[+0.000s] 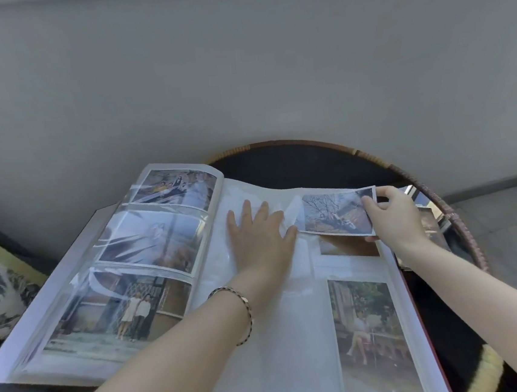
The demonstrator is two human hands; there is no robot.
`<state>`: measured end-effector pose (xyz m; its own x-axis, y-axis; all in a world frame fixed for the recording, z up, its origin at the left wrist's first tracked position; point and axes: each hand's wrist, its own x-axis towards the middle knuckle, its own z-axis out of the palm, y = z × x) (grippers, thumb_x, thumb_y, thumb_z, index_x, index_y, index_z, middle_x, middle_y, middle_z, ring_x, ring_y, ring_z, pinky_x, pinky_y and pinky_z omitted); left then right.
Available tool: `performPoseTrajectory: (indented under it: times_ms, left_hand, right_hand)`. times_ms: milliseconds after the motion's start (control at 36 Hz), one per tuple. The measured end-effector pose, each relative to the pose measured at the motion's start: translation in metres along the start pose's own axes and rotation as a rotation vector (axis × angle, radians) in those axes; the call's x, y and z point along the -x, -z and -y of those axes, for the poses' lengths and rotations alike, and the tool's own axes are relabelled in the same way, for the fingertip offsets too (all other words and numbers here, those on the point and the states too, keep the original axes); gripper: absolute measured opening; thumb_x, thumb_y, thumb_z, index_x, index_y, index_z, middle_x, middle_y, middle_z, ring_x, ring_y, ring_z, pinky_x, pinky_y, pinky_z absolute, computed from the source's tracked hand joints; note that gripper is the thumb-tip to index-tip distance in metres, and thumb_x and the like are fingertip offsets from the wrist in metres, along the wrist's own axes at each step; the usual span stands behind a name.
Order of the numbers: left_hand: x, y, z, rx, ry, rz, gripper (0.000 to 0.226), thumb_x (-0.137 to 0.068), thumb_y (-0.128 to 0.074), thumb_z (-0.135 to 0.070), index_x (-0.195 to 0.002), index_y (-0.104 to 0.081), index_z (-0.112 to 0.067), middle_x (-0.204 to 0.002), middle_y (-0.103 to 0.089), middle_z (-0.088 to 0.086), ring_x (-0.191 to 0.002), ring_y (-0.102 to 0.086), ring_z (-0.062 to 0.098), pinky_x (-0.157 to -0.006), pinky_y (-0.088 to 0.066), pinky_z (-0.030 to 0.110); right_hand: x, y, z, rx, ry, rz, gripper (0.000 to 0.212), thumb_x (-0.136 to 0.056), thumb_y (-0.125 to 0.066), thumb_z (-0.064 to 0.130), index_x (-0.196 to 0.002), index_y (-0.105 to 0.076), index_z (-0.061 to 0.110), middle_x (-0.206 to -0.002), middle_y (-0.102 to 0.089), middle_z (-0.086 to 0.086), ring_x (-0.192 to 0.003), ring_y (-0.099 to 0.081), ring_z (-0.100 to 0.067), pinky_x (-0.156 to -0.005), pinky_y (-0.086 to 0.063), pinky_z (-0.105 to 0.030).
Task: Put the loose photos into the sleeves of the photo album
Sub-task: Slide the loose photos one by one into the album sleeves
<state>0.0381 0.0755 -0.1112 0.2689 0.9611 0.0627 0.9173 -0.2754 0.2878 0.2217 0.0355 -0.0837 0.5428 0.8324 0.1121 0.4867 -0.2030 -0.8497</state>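
On round dark table (326,160) — open album (294,318)

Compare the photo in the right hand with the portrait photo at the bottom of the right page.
The held photo is landscape; the portrait photo stands tall. The held photo is loose, pinched at its right edge by the right hand; the portrait photo lies flat under its plastic sleeve. The held photo sits at the page's top, the portrait photo at the bottom. Both are colour outdoor prints.
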Motion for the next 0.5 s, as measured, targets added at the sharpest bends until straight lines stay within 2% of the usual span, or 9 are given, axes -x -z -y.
performPoseTrajectory:
  times_ms: [111, 194, 250, 333, 389, 417, 444, 500]
  left_hand:
    - [0.003, 0.000, -0.001, 0.024, -0.039, -0.015, 0.037, -0.099, -0.028, -0.038, -0.130, -0.047, -0.034, -0.154, -0.024, -0.008, -0.146, -0.004, 0.015, -0.113, 0.011, 0.044]
    - [0.007, 0.000, -0.004, 0.072, -0.097, -0.037, 0.033, -0.100, -0.029, -0.032, -0.123, -0.053, -0.030, -0.153, -0.029, -0.007, -0.145, -0.009, 0.012, -0.114, 0.009, 0.040]
    - [0.009, 0.001, -0.006, 0.076, -0.137, -0.026, 0.034, -0.100, -0.029, -0.031, -0.127, -0.050, -0.028, -0.152, -0.029, -0.008, -0.145, -0.010, 0.011, -0.114, 0.008, 0.038]
    - [0.010, 0.003, -0.008, 0.086, -0.143, -0.011, 0.037, -0.099, -0.030, -0.029, -0.133, -0.045, -0.026, -0.151, -0.030, -0.008, -0.144, -0.012, 0.011, -0.115, 0.005, 0.036]
    - [0.010, 0.005, -0.009, 0.064, -0.124, 0.020, 0.040, -0.099, -0.030, -0.031, -0.137, -0.040, -0.024, -0.154, -0.025, -0.006, -0.145, -0.009, 0.012, -0.115, 0.005, 0.036]
    - [0.011, 0.007, -0.009, 0.014, -0.116, 0.052, 0.044, -0.099, -0.029, -0.034, -0.141, -0.034, -0.023, -0.156, -0.018, -0.003, -0.145, -0.005, 0.014, -0.115, 0.006, 0.038]
    - [0.013, 0.009, -0.009, -0.054, -0.108, 0.091, 0.048, -0.100, -0.026, -0.036, -0.145, -0.026, -0.021, -0.158, -0.009, -0.001, -0.146, 0.000, 0.016, -0.116, 0.007, 0.040]
    - [0.020, 0.013, -0.007, -0.168, -0.088, 0.169, 0.058, -0.100, -0.022, -0.042, -0.150, -0.009, -0.016, -0.159, 0.007, 0.005, -0.145, 0.009, 0.022, -0.115, 0.009, 0.042]
  right_hand:
    - [-0.003, -0.007, 0.004, -0.088, -0.049, 0.064, 0.013, -0.095, -0.048, 0.013, -0.100, -0.058, 0.006, -0.095, -0.058, -0.011, -0.065, -0.051, -0.011, -0.033, -0.035, -0.007]
    - [-0.006, -0.016, 0.007, -0.143, -0.103, 0.088, 0.009, -0.094, -0.051, 0.016, -0.098, -0.058, 0.012, -0.099, -0.061, -0.008, -0.064, -0.056, -0.014, -0.035, -0.044, -0.013]
    - [-0.008, -0.024, 0.008, -0.155, -0.124, 0.111, 0.008, -0.094, -0.053, 0.016, -0.098, -0.059, 0.014, -0.100, -0.061, -0.007, -0.063, -0.057, -0.015, -0.037, -0.048, -0.018]
    - [-0.008, -0.034, 0.015, -0.103, -0.107, 0.185, 0.013, -0.094, -0.051, 0.015, -0.093, -0.063, 0.009, -0.085, -0.062, -0.008, -0.063, -0.058, -0.016, -0.045, -0.055, -0.025]
    - [-0.009, -0.039, 0.021, -0.046, -0.084, 0.270, 0.024, -0.097, -0.046, 0.017, -0.091, -0.064, 0.002, -0.076, -0.060, -0.008, -0.067, -0.059, -0.018, -0.055, -0.059, -0.033]
    - [-0.009, -0.039, 0.024, -0.019, -0.085, 0.303, 0.028, -0.098, -0.042, 0.018, -0.090, -0.063, 0.001, -0.074, -0.058, -0.008, -0.067, -0.058, -0.019, -0.055, -0.058, -0.032]
    - [-0.010, -0.039, 0.024, 0.020, -0.087, 0.315, 0.030, -0.099, -0.039, 0.017, -0.087, -0.061, 0.001, -0.072, -0.056, -0.007, -0.066, -0.057, -0.019, -0.050, -0.055, -0.027]
    - [-0.012, -0.036, 0.023, 0.154, -0.059, 0.283, 0.029, -0.097, -0.039, 0.015, -0.078, -0.059, 0.003, -0.066, -0.053, -0.005, -0.060, -0.053, -0.018, -0.045, -0.040, -0.022]
